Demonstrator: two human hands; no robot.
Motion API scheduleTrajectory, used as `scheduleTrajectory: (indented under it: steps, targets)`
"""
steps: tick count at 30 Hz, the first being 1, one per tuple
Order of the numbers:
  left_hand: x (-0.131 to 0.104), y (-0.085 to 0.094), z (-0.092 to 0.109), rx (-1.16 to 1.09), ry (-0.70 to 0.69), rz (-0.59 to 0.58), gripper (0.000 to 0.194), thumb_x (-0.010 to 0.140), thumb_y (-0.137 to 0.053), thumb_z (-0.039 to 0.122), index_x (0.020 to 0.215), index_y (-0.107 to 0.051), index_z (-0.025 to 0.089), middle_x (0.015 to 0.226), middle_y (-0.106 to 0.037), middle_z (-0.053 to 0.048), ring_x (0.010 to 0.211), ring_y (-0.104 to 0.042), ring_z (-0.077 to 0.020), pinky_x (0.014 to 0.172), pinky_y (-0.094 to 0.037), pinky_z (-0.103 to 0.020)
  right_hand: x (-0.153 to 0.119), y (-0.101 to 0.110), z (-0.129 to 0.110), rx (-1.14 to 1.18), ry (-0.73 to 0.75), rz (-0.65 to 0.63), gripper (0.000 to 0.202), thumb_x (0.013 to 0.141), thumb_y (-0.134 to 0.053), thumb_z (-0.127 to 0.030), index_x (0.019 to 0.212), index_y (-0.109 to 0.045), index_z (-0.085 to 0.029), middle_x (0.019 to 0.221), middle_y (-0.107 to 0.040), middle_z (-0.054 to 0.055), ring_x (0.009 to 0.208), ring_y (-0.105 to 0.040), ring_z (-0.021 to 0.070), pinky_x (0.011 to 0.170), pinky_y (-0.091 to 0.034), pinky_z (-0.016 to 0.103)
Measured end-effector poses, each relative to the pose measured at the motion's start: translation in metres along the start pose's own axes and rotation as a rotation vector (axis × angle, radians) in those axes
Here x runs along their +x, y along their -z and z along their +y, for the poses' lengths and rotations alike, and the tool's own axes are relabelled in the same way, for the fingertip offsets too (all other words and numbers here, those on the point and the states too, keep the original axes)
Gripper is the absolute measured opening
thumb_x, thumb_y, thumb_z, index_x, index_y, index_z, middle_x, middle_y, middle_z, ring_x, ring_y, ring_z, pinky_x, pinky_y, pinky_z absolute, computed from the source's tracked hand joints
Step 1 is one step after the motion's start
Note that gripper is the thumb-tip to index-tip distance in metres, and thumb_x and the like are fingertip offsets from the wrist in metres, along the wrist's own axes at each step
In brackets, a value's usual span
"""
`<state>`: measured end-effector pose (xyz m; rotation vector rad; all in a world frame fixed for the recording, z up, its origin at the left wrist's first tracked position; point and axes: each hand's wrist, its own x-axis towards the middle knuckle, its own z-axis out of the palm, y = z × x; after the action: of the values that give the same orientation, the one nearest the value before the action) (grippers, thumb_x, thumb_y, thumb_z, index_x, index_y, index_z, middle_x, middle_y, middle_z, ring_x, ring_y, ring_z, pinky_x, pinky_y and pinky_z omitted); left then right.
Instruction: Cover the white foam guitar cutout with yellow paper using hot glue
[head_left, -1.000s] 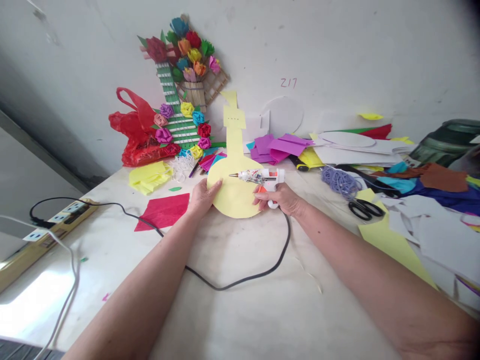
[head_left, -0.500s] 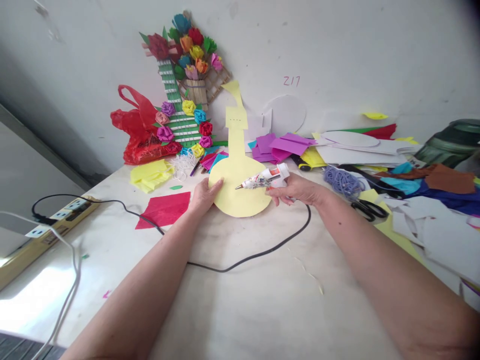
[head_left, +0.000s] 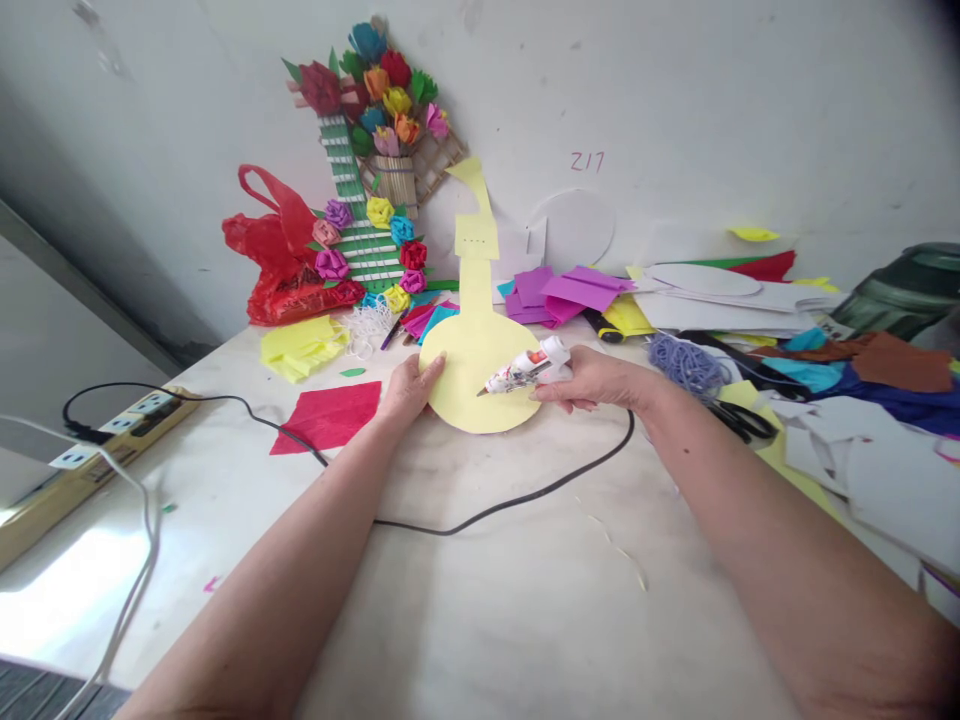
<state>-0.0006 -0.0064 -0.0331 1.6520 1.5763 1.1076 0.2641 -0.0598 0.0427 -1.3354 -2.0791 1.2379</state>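
A pale yellow paper cutout [head_left: 465, 350], shaped like a lute with a round body, long neck and curled head, is held up above the table. My left hand [head_left: 412, 388] grips the left edge of its round body, thumb on the front face. In my right hand [head_left: 592, 380] is a white hot glue gun [head_left: 529, 368], its nozzle pointing left at the lower middle of the round body. Whether the tip touches the paper I cannot tell. A black cord [head_left: 525, 497] runs from the glue gun across the table, passing under my left arm.
A power strip [head_left: 112, 440] lies at the left edge. Red paper [head_left: 330, 417] sits near my left forearm. Behind stand a flower-decorated green craft [head_left: 367, 250] and a red plastic bag [head_left: 277, 255]. On the right are purple yarn [head_left: 686, 362], black-handled scissors [head_left: 742, 420] and paper scraps [head_left: 892, 470].
The glue gun's nozzle has shifted slightly right and down across the round body, and the gun has tilted more. My left hand keeps its hold on the cutout.
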Motion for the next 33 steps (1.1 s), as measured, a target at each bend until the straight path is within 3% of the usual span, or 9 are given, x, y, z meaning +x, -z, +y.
scheduleTrajectory:
  steps: [14,23,33]
  targets:
    - [-0.001,0.001,0.001,-0.021,0.026,-0.097,0.053,0.075,-0.046,0.064,0.094,-0.056,0.016,0.058,-0.061,-0.002,0.036,-0.049,-0.0120,0.035,-0.035,-0.022,-0.002,-0.005,-0.008,0.035,-0.020,0.006,0.028,0.063,-0.070,-0.040,0.064,-0.058,-0.015,0.037,-0.041,-0.005,0.034,-0.033,0.0056,0.035,-0.026,0.022]
    - [0.001,0.000,-0.001,0.007,0.006,-0.078,0.052,0.077,-0.046,0.063,0.094,-0.056,0.015,0.059,-0.061,-0.002,0.037,-0.049,-0.0121,0.034,-0.035,-0.022,0.001,-0.007,-0.009,0.000,-0.054,-0.008,0.038,0.062,-0.070,-0.042,0.088,-0.063,-0.016,0.045,-0.044,-0.007,0.036,-0.033,0.0046,0.033,-0.026,0.019]
    - [0.000,0.000,0.001,-0.034,0.023,-0.096,0.051,0.076,-0.047,0.064,0.093,-0.054,0.016,0.060,-0.060,-0.002,0.036,-0.048,-0.0118,0.032,-0.033,-0.021,0.004,-0.008,-0.003,0.013,-0.064,-0.019,0.043,0.061,-0.071,-0.044,0.093,-0.064,-0.018,0.045,-0.042,-0.007,0.036,-0.031,0.0044,0.032,-0.025,0.018]
